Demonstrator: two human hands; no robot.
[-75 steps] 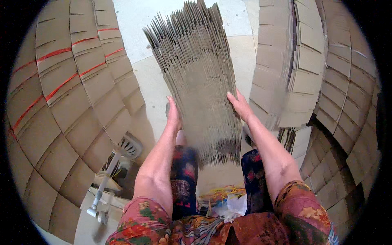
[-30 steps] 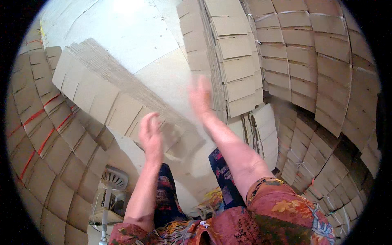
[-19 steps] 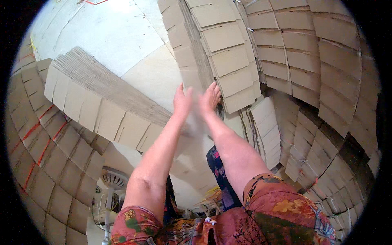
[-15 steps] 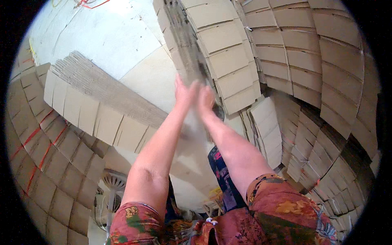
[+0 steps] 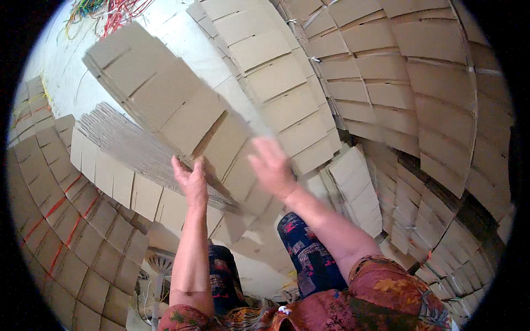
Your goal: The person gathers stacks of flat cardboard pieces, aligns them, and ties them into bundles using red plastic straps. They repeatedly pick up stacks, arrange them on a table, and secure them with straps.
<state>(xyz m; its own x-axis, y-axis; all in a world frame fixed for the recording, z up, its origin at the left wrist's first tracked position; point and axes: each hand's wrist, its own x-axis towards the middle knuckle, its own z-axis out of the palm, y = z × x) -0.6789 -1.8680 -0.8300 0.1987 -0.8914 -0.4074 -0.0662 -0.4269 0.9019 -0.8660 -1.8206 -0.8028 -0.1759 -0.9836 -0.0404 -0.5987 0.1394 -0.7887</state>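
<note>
At the frame's left edge I have bundled cardboard (image 5: 83, 243) bound with red ties. A tangle of coloured strings (image 5: 113, 14) lies at the upper left, and below it a cardboard stack (image 5: 124, 138) shows its ridged edges. My cardboard pile (image 5: 179, 105) slants from the upper left to the centre, overlapping that stack in view. My left hand (image 5: 193, 185) is at its lower left edge, thumb and forefinger parted; I can't tell whether they grip it. Just right of centre, my right hand (image 5: 275, 168) is blurred, fingers stretched out and slightly apart by the pile's right edge. Farther right stand flat cardboard bundles (image 5: 381, 94) with white ties.
</note>
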